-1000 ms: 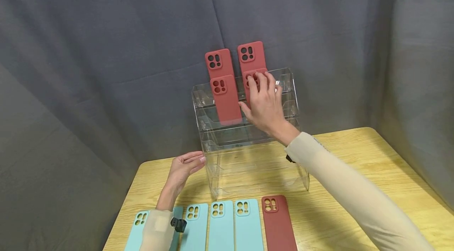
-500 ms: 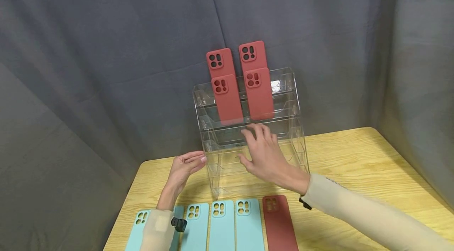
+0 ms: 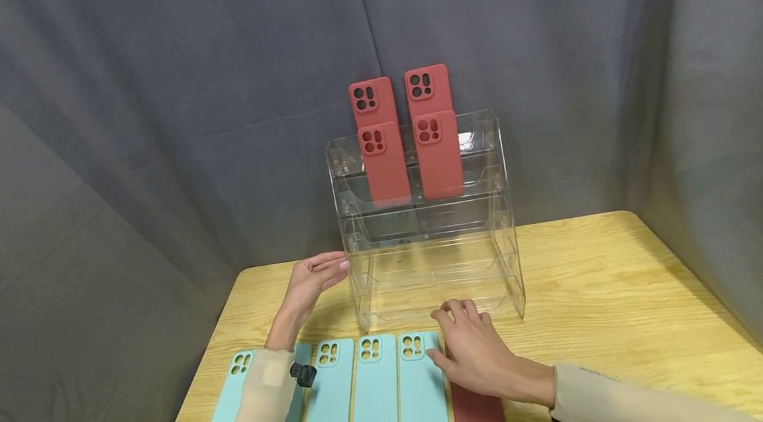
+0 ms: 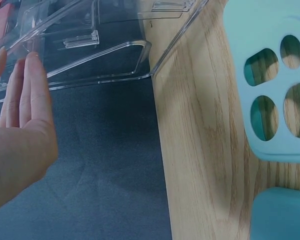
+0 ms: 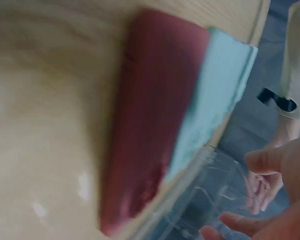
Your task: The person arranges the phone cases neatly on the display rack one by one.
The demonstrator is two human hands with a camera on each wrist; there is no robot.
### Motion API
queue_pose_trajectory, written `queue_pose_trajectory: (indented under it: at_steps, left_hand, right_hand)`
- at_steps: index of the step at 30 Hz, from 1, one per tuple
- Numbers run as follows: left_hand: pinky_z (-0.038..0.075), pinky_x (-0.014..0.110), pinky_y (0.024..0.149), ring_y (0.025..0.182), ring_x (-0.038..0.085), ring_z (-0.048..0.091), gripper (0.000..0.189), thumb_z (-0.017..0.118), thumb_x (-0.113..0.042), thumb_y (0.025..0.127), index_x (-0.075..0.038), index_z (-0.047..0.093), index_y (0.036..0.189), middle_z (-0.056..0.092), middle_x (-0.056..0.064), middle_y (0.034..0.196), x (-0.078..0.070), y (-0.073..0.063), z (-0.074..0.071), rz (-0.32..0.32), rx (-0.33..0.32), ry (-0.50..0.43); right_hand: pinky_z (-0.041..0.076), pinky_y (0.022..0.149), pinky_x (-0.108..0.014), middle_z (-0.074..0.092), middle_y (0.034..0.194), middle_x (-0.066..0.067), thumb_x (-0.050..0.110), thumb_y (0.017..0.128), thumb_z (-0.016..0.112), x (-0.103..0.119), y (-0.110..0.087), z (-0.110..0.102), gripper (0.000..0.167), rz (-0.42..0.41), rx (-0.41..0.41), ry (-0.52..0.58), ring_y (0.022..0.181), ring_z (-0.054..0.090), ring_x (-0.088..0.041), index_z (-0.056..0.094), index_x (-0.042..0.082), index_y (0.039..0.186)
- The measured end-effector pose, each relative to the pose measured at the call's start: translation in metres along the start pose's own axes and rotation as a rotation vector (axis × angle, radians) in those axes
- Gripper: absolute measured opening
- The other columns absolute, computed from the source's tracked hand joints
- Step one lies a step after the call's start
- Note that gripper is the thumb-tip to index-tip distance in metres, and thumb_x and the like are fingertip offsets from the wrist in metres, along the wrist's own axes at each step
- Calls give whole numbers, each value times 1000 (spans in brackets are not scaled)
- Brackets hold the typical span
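A person's right hand [image 3: 477, 352], fingers parted and empty, drops from four red phone cases [image 3: 440, 163] standing in a clear acrylic tiered rack [image 3: 429, 243] to the lone red case [image 3: 478, 405] unracked on the near desk [image 3: 584, 289], straight-fingered left hand [image 3: 311, 284] at the rack's left.

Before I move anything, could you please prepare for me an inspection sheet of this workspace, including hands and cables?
Surface: light wood-grain table.
Work items: clear tiered rack standing on the table; four red phone cases, two in each of its top two tiers; five teal phone cases and one loose red case in a row before it.
Clutter: nothing seen.
Left hand: fingers extended at the rack's left side; contact unclear.
Right hand: over the loose red case, holding nothing; contact unclear.
Cables: nothing seen.
Surroundings: grey-blue curtain behind and at both sides.
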State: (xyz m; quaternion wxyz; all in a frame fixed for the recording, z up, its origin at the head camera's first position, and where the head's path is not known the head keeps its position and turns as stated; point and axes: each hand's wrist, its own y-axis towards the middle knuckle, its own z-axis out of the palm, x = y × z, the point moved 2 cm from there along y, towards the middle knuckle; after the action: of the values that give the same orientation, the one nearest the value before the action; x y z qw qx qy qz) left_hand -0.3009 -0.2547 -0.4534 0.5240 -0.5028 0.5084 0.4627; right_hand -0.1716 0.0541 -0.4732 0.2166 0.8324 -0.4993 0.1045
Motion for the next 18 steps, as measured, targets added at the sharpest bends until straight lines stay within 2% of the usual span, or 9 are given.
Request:
queue_pose_trajectory:
  at_steps: [4, 9, 11, 16, 18]
  left_hand:
    - [65, 31, 98, 106, 17, 79, 40, 77, -5, 95, 6, 67, 132, 77, 16, 123, 0, 1, 0, -5, -4, -6]
    - [65, 30, 97, 102, 13, 79, 42, 79, -8, 94, 4, 67, 132, 75, 18, 127, 0, 1, 0, 0, -6, 10]
    - [65, 30, 96, 102, 12, 79, 41, 79, -8, 94, 4, 68, 131, 77, 16, 125, 0, 1, -1, 2, -8, 17]
    - [65, 31, 97, 107, 18, 78, 40, 78, -6, 95, 5, 67, 131, 77, 14, 122, 0, 0, -2, 2, -7, 7]
    - [65, 32, 98, 112, 24, 77, 39, 77, -5, 95, 5, 67, 132, 75, 19, 127, 0, 0, -1, 0, -2, 3]
  right_hand:
    - [53, 82, -64, 60, 132, -18, 37, 91, 82, -10, -9, 10, 52, 61, 83, 17, 127, 53, -44, 65, 7, 130]
    - [52, 81, -68, 59, 135, -20, 37, 90, 83, -17, -11, 17, 58, 115, 143, 43, 129, 50, -47, 62, 5, 134]
    - [51, 83, -70, 58, 136, -21, 37, 91, 82, -18, -11, 20, 61, 126, 167, 47, 131, 49, -48, 61, 4, 137]
    - [50, 86, -77, 55, 139, -24, 39, 91, 82, -18, -12, 24, 65, 148, 212, 36, 134, 46, -52, 59, 2, 139]
    - [51, 83, -75, 56, 138, -24, 38, 90, 82, -18, -14, 26, 63, 157, 212, 30, 131, 48, -52, 59, 2, 137]
